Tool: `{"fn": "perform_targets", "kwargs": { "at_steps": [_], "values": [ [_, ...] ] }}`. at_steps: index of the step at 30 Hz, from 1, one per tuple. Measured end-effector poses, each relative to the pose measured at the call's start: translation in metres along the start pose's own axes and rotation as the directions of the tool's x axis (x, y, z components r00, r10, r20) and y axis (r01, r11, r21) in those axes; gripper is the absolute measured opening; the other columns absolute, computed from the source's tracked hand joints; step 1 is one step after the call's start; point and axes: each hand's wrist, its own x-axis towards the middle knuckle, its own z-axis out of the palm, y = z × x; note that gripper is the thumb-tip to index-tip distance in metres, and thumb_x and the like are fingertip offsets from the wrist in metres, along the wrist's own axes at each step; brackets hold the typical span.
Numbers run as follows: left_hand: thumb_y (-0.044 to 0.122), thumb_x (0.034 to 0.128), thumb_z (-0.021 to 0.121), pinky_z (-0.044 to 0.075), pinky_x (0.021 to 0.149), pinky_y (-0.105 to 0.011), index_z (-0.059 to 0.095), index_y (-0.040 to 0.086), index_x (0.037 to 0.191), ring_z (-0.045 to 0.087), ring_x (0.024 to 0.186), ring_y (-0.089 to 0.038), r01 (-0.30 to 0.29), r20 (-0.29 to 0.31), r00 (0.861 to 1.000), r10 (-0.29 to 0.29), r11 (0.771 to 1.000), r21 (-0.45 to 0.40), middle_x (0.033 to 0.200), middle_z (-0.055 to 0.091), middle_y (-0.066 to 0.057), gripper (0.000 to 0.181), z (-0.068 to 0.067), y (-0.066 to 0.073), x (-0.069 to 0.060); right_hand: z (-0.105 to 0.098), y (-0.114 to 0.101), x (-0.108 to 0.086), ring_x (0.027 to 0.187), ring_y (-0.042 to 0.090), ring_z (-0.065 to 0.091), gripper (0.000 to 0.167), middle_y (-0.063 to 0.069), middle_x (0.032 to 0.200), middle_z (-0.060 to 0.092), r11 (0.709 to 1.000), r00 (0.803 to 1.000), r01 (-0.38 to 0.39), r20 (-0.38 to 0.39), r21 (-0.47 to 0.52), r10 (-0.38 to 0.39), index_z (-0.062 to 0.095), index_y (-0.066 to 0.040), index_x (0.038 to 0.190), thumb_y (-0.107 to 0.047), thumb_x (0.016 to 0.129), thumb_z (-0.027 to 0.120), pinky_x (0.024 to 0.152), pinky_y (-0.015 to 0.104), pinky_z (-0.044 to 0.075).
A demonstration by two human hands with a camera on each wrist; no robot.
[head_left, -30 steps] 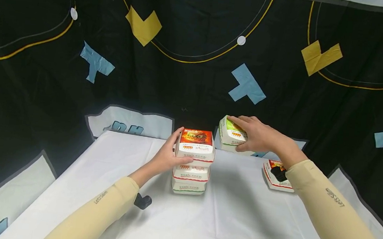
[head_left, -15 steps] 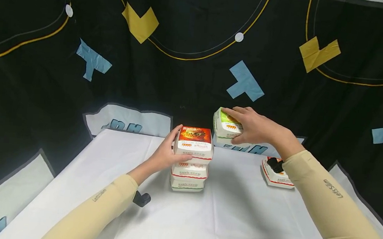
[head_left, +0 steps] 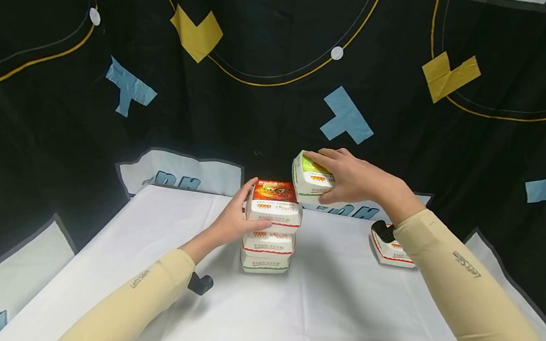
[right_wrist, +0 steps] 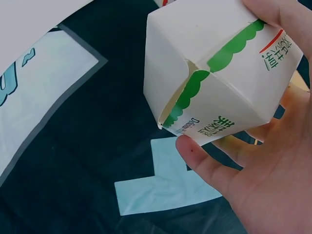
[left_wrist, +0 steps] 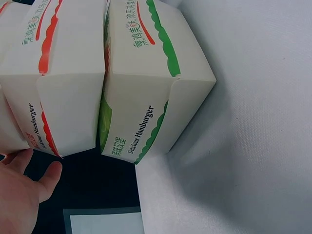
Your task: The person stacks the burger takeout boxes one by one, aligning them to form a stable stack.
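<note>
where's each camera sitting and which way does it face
Head: worn on the head, facing forward and down at the box stack and raised box; left hand, right hand and sleeves show.
Left wrist: on that wrist, looking at the box stack and white cloth; left hand partly shows, lower left.
Right wrist: on that wrist, looking at the raised box; the right hand shows at right.
Head and left wrist share the box stack; head and right wrist, the raised box.
</note>
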Motion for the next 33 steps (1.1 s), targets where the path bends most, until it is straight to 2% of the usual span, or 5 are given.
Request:
{"fn": "perform_targets", "kwargs": {
  "at_steps": [8, 15, 23, 33],
  "values": [
    [0.037, 0.0787, 0.086, 0.048, 0.105, -0.051, 0.015, 0.036, 0.159, 0.042, 0.135, -0.022, 0.000, 0.006, 1.000, 0.000, 1.000, -0.005, 0.154, 0.037, 0.001, 0.107, 0.000, -0.001, 0.001, -0.003, -0.014, 0.004, 0.132, 0.026, 0.034, 0.099, 0.002, 0.160, 0.032, 1.000, 1.000, 0.014, 0.013, -0.017, -0.014, 0.024, -0.040, 0.159, -0.037, 0.079, 0.082, 0.092, 0.041, 0.054],
    [0.036, 0.0795, 0.086, 0.049, 0.104, -0.051, 0.014, 0.038, 0.159, 0.044, 0.134, -0.021, 0.028, 0.003, 1.000, -0.028, 1.000, -0.013, 0.155, 0.036, 0.002, 0.107, -0.001, 0.000, -0.001, -0.002, -0.026, 0.009, 0.133, 0.025, 0.035, 0.098, 0.001, 0.160, 0.032, 0.999, 0.999, 0.041, 0.022, -0.020, -0.041, 0.023, -0.042, 0.159, -0.040, 0.080, 0.081, 0.091, 0.040, 0.054],
    [0.036, 0.0793, 0.086, 0.048, 0.106, -0.052, 0.013, 0.037, 0.159, 0.047, 0.132, -0.021, 0.013, 0.008, 1.000, -0.013, 1.000, -0.015, 0.153, 0.038, 0.002, 0.108, -0.002, -0.002, -0.001, -0.001, -0.034, 0.015, 0.134, 0.024, 0.035, 0.096, -0.001, 0.159, 0.033, 0.996, 0.996, 0.082, 0.018, -0.029, -0.082, 0.022, -0.043, 0.159, -0.044, 0.081, 0.077, 0.091, 0.039, 0.054],
    [0.035, 0.0801, 0.086, 0.046, 0.108, -0.051, 0.013, 0.036, 0.159, 0.049, 0.133, -0.019, 0.005, 0.016, 1.000, -0.004, 1.000, -0.014, 0.151, 0.040, 0.004, 0.108, -0.002, -0.001, -0.001, 0.001, -0.045, 0.021, 0.133, 0.024, 0.036, 0.093, -0.001, 0.158, 0.035, 0.988, 0.991, 0.135, 0.005, -0.070, -0.135, 0.024, -0.039, 0.159, -0.047, 0.081, 0.075, 0.091, 0.037, 0.054]
  ]
}}
